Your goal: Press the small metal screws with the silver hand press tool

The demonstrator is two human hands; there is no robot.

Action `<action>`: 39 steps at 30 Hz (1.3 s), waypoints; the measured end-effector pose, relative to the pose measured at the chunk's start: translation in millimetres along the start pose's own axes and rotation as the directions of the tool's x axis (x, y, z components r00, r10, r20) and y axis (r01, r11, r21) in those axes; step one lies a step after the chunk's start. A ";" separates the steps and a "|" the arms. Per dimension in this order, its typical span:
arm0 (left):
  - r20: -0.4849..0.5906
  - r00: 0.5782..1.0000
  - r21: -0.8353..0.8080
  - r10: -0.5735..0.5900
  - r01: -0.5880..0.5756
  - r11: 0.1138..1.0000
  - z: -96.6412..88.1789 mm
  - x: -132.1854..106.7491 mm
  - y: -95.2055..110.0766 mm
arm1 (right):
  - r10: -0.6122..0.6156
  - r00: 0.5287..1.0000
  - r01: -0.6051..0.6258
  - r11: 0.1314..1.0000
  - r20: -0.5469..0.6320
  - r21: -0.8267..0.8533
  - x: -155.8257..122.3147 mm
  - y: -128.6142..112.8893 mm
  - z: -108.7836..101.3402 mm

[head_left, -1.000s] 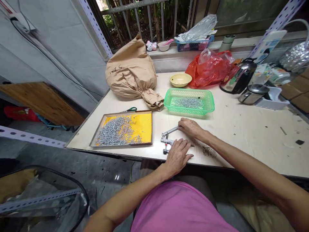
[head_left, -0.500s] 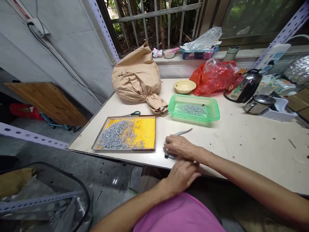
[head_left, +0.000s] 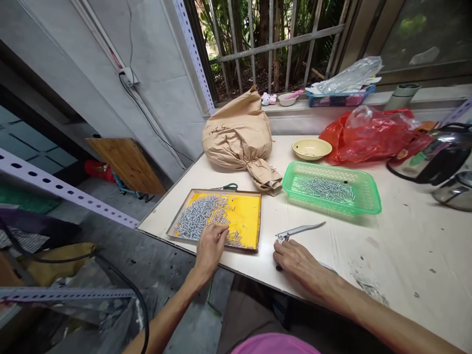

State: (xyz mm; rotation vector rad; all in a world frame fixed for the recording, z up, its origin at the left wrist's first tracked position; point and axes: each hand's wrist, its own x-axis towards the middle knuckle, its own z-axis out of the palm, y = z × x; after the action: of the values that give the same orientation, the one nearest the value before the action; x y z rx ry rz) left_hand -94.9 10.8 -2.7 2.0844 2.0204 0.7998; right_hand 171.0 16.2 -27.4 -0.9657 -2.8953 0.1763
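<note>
My left hand (head_left: 211, 246) is over the near edge of a shallow tray (head_left: 259, 221) with a yellow bottom. Its thumb and forefinger are pinched together at the small silvery metal pins (head_left: 201, 211) heaped in there; whatever lies between the fingertips is too small to make out. My right hand (head_left: 298, 260) is closed round the head of a pair of pliers (head_left: 302, 229) lying on the table. One grey handle points away to the right, and the other shows partly beyond the hand. Fingers cover most of the jaws.
A green plastic basket (head_left: 375, 199) with more pins stands behind my right hand. Beyond the tray are dark-handled scissors (head_left: 230, 187) and a tied brown paper sack (head_left: 236, 132). Further back sit a cream bowl (head_left: 311, 148), a red plastic bag (head_left: 354, 140) and a kettle (head_left: 431, 152).
My left hand has moved from beside my right hand, at the table's front edge, leftward to the pins in the tray. My right hand stays at the pliers. The view has shifted left.
</note>
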 end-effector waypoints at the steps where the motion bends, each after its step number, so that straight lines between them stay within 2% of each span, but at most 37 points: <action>1: 0.033 0.999 0.012 -0.023 0.023 1.000 1.1 4.7 -4.8 | 0.004 1.000 -0.004 1.000 0.019 -0.010 -0.6 -1.3 -1.1; 5: 0.206 0.974 0.100 -0.093 0.074 0.992 8.8 13.5 -7.4 | -0.017 0.999 0.018 1.000 0.042 -0.018 3.3 -5.4 -3.0; 9: 0.283 0.941 0.231 -0.187 0.123 0.965 14.7 21.1 2.0 | 0.003 0.994 -0.009 0.998 0.109 0.054 8.8 -3.0 -6.4; 13: 0.330 0.934 0.285 -0.136 0.039 0.958 19.1 26.9 9.3 | 0.026 0.994 -0.052 0.966 0.106 0.252 12.0 11.1 -1.0; 15: 0.346 0.933 0.297 -0.100 -0.007 0.955 20.9 27.8 10.8 | 0.053 0.997 -0.071 0.916 0.055 0.395 13.0 18.2 6.7; 17: 0.350 0.934 0.300 -0.078 -0.033 0.953 21.8 28.4 10.3 | 0.125 0.991 -0.083 0.836 -0.042 0.542 13.8 21.7 11.9; 20: 0.338 0.939 0.280 -0.063 -0.037 0.959 19.0 29.7 7.2 | 0.305 0.930 -0.078 0.707 -0.204 0.703 13.6 22.2 3.6; 22: 0.312 0.948 0.251 -0.061 -0.020 0.968 14.0 29.6 6.8 | 0.413 0.863 -0.078 0.679 -0.292 0.730 12.5 27.1 -14.4; 24: 0.252 0.967 0.192 -0.026 -0.024 0.981 8.0 27.3 11.8 | 0.487 0.781 -0.117 0.729 -0.391 0.674 11.0 42.5 -37.4; 26: 0.221 0.975 0.062 0.016 -0.031 0.998 3.9 22.1 24.6 | 0.512 0.699 -0.207 0.813 -0.499 0.544 8.7 69.6 -58.1; 28: 0.280 0.960 -0.137 0.000 0.040 0.990 4.8 14.7 44.0 | 0.530 0.671 -0.353 0.844 -0.518 0.404 3.7 101.7 -70.4; 30: 0.412 0.909 -0.322 -0.060 0.207 0.924 12.8 6.6 65.1 | 0.577 0.682 -0.492 0.817 -0.449 0.302 -5.4 126.1 -72.9; 32: 0.529 0.841 -0.435 -0.116 0.386 0.814 26.4 -0.1 82.2 | 0.599 0.705 -0.544 0.800 -0.379 0.252 -18.6 132.2 -68.0; 35: 0.626 0.765 -0.488 -0.153 0.537 0.688 48.6 -4.3 94.8 | 0.511 0.814 -0.434 0.851 -0.275 0.296 -42.8 105.4 -52.5; 37: 0.657 0.735 -0.472 -0.165 0.572 0.671 58.6 -3.9 96.7 | 0.428 0.882 -0.343 0.870 -0.196 0.355 -58.1 76.1 -39.1; 39: 0.675 0.713 -0.424 -0.192 0.587 0.690 62.9 -2.7 97.3 | 0.382 0.917 -0.314 0.869 -0.116 0.382 -69.1 50.0 -25.7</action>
State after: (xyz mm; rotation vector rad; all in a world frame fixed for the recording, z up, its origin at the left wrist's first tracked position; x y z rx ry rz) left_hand 20.3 15.6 -13.7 1.2062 1.4949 0.5245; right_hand 258.8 16.5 -11.8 -1.3381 -2.3756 0.5790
